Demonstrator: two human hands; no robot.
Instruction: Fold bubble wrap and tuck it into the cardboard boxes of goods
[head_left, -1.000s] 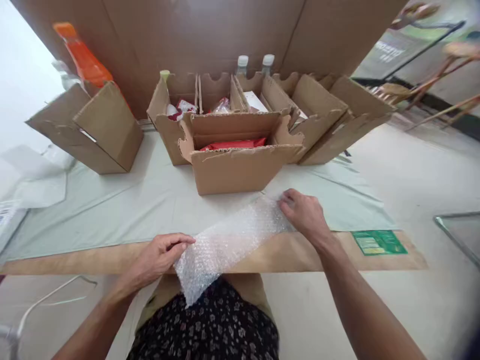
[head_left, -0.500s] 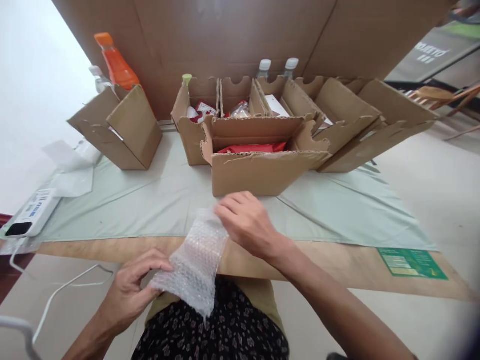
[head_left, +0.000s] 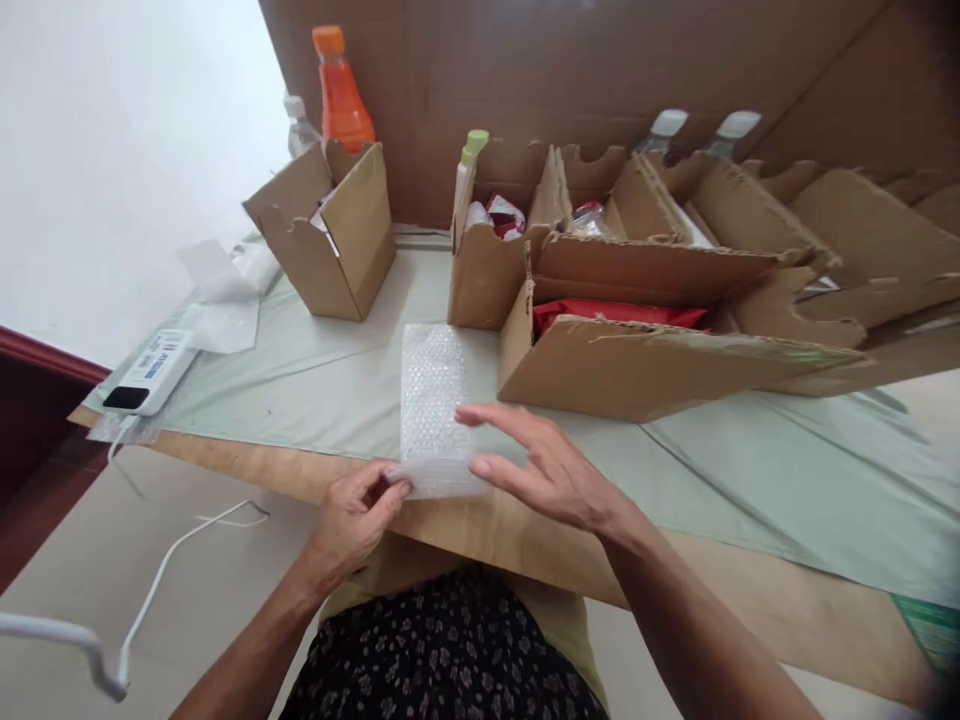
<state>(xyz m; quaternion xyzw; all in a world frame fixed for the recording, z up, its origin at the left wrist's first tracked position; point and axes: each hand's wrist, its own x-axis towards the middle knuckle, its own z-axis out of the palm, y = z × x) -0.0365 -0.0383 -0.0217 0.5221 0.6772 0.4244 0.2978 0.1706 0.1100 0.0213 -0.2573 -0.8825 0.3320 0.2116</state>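
A clear bubble wrap bag lies flat on the pale green cloth, its near end reaching over the wooden table edge. My left hand pinches the bag's near left corner between thumb and fingers. Over the bag's right side is my right hand, fingers stretched and thumb apart, holding nothing. Its fingertips are at the bag's right edge; whether they touch it I cannot tell. Just beyond the right hand stands a cardboard box with a red package inside.
More open cardboard boxes line the back, with white-capped bottles behind them. At left are another cardboard box, an orange bottle, loose clear plastic and a white device with a cable. The cloth covers the table.
The bubble wrap bag went from being held up at the table edge to lying flat on the cloth. My right hand let go of its top and opened. The view turned left.
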